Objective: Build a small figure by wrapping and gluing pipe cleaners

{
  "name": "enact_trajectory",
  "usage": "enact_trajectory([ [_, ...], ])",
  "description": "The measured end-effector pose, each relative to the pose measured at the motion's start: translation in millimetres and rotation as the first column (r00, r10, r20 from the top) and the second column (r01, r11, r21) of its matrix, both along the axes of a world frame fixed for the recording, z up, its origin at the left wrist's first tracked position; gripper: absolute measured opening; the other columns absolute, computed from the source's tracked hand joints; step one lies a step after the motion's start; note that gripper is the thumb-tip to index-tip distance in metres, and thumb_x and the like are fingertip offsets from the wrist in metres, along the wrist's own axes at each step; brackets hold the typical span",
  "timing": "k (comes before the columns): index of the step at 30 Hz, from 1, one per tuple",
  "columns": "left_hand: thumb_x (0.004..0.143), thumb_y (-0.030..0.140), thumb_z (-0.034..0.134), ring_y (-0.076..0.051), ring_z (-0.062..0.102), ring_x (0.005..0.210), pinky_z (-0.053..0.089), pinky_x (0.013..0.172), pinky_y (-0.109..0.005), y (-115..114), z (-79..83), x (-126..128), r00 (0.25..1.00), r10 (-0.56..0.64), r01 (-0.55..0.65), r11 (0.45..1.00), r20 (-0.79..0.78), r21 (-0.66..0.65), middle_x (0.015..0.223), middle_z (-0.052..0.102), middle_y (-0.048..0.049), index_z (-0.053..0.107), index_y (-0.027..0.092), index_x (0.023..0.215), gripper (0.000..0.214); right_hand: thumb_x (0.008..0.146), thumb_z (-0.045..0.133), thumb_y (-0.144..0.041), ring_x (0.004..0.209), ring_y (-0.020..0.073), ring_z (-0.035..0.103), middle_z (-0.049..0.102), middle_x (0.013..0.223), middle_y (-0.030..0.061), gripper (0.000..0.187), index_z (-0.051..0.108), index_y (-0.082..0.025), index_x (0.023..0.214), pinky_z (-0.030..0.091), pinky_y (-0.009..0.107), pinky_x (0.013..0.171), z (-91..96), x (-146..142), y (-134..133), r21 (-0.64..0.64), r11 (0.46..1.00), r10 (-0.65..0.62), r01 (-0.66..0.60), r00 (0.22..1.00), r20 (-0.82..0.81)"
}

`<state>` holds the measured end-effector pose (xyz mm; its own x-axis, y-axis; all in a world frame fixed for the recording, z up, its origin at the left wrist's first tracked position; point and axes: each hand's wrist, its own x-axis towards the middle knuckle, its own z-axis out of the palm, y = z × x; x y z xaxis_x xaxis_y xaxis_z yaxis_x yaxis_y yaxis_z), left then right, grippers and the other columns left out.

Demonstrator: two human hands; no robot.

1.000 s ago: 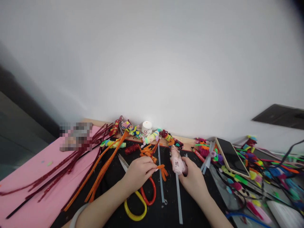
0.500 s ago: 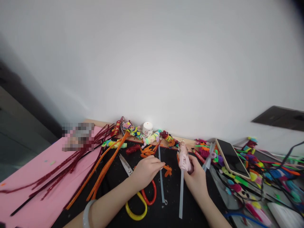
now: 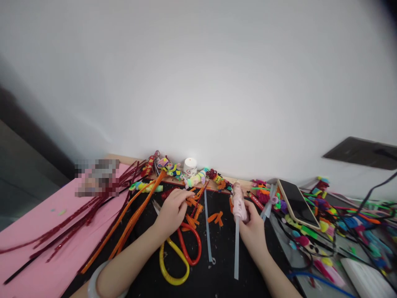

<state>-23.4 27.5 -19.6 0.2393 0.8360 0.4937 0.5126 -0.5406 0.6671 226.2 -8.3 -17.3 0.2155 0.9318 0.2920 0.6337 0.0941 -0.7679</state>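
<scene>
The right hand (image 3: 253, 227) is wrapping its grip fully around a pink glue gun (image 3: 239, 201), fingers clenched on the body, with the nozzle pointing away toward the wall and a clear glue stick (image 3: 236, 248) trailing back out of it toward the person. The left hand (image 3: 171, 209) is reaching into a scatter of short orange pipe-cleaner pieces (image 3: 192, 202) left of the glue gun; its fingers are curling loosely with the tips touching the pieces, but I cannot tell whether anything is actually pinched between them. A pale bracelet (image 3: 94, 279) is sitting on that wrist. Just nearer the person than that hand, scissors with 1 red and 1 yellow handle loop (image 3: 181, 254) are lying on the black tabletop (image 3: 217, 273). A few more orange bits (image 3: 216, 217) are lying between the scissors and the glue gun. A phone (image 3: 296, 203) is resting right of the glue gun, and long orange pipe cleaners (image 3: 133, 219) are stretching away far left of it.
</scene>
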Motion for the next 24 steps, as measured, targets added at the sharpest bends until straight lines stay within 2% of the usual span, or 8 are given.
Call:
enact_trajectory([
  [2,0.080,0.002,0.038,-0.018,0.054,0.093,0.044,0.087,-0.035,-0.3,3.3,-0.5,1.000,-0.018,0.018,1.000,-0.009,-0.008,0.094,0.063,-0.0064,0.060,0.017,0.098,0.032,0.070,0.057,-0.027,0.075,0.0187,0.058,0.063,0.091,0.0060,0.035,0.054,-0.015,0.103,0.047,0.028,0.067,-0.1,-0.1,0.5,-0.001,1.000,0.008,-0.008,1.000,-0.023],
  [6,0.080,0.013,0.050,-0.019,0.053,0.094,0.038,0.094,-0.038,-4.8,10.2,3.7,0.974,-0.193,0.192,0.981,-0.118,-0.022,0.096,0.063,-0.0050,0.062,0.019,0.096,0.021,0.070,0.057,-0.028,0.074,0.0179,0.058,0.063,0.090,0.0055,0.035,0.053,-0.016,0.102,0.048,0.027,0.065,-1.1,-0.4,2.3,-0.002,1.000,0.011,-0.011,0.996,-0.089],
  [9,0.076,0.023,0.060,-0.021,0.051,0.097,0.039,0.092,-0.038,-8.6,13.8,6.6,0.942,-0.276,0.270,0.961,-0.191,-0.058,0.099,0.062,-0.0054,0.062,0.020,0.096,0.020,0.070,0.058,-0.028,0.074,0.0180,0.058,0.063,0.089,0.0052,0.034,0.054,-0.016,0.102,0.049,0.027,0.065,0.0,-1.5,2.5,-0.002,1.000,0.020,-0.020,0.991,-0.130],
  [12,0.079,0.024,0.058,-0.021,0.049,0.100,0.039,0.090,-0.037,-12.3,17.1,9.0,0.926,-0.306,0.297,0.952,-0.219,-0.075,0.103,0.062,-0.0057,0.061,0.021,0.099,0.021,0.071,0.059,-0.028,0.074,0.0183,0.059,0.063,0.089,0.0059,0.034,0.054,-0.016,0.102,0.049,0.028,0.065,2.5,-3.1,0.5,0.004,0.998,0.055,-0.055,0.987,-0.149],
  [17,0.082,0.023,0.055,-0.021,0.044,0.109,0.035,0.095,-0.037,-18.6,20.0,14.6,0.892,-0.386,0.381,0.922,-0.234,-0.072,0.115,0.059,-0.0038,0.057,0.023,0.110,0.028,0.074,0.057,-0.028,0.073,0.0182,0.058,0.063,0.085,0.0048,0.026,0.055,-0.017,0.097,0.049,0.028,0.066,2.7,-5.7,-2.4,0.057,0.989,0.145,-0.139,0.981,-0.126],
  [20,0.082,0.022,0.054,-0.021,0.044,0.109,0.034,0.095,-0.037,-18.9,18.4,15.8,0.905,-0.351,0.343,0.936,-0.240,-0.075,0.113,0.060,-0.0042,0.056,0.023,0.110,0.028,0.075,0.057,-0.029,0.072,0.0180,0.059,0.063,0.086,0.0050,0.025,0.055,-0.017,0.097,0.049,0.028,0.065,0.6,-6.5,-3.3,0.049,0.984,0.173,-0.169,0.979,-0.107],
  [24,0.076,0.023,0.061,-0.021,0.047,0.102,0.036,0.089,-0.037,-13.9,17.2,9.6,0.927,-0.264,0.245,0.964,-0.266,-0.102,0.103,0.060,-0.0040,0.058,0.020,0.095,0.019,0.077,0.056,-0.030,0.074,0.0179,0.059,0.062,0.088,0.0050,0.026,0.055,-0.016,0.099,0.049,0.027,0.066,-0.1,-6.2,-4.1,0.023,0.988,0.153,-0.151,0.983,-0.102],
])
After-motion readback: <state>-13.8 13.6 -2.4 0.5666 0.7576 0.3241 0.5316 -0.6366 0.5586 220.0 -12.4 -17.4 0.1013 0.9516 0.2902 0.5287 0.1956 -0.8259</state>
